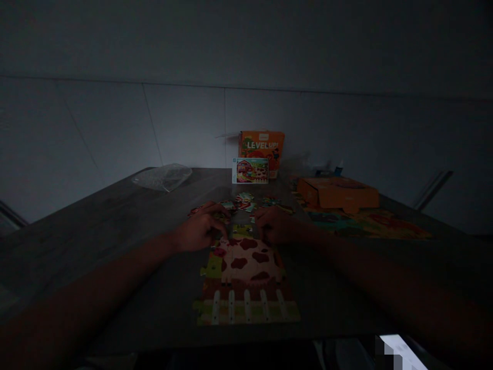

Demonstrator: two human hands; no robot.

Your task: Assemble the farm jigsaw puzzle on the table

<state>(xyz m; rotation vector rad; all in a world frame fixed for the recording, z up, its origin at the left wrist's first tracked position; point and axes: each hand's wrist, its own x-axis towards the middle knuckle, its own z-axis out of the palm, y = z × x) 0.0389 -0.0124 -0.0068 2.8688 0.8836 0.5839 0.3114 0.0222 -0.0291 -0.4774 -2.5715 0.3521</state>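
- One white object (404,352), at the lower right corner, partly blocked out; I cannot tell what it is.
- One grey table (115,221), dimly lit, bearing all that follows up to the wall.
- One joined puzzle section (250,262), flat before me: white fence posts along the near edge, a spotted cow above them, knobs showing on its left side. Best kept square and flat, each new joint pressed from above rather than pushed sideways.
- My left hand (200,228), fingers curled down at the cow's head; too dark to tell whether they pinch a piece or merely rest there.
- My right hand (277,225), curled at the far edge over the cow's back; its grip I cannot tell either. With both hands so placed, one would do well to steady the section while the other seats a piece, light fingertips only.
- One green piece (242,230), between my hands at the section's far edge; whether fully locked, unclear. Knob and socket should be matched before pressing.
- Loose pieces (245,201), heaped just beyond my hands.
- One colourful sheet (370,223), flat to the right.
- One orange carton (339,194), lying on that sheet's far part.
- One clear plastic bag (164,177), far left.
- One picture card (250,170), upright, showing barn, cow and fence; worth checking for colour and outline.
- One "LEVEL UP!" box (262,144), standing behind the card.
- One pale wall (185,123), last.
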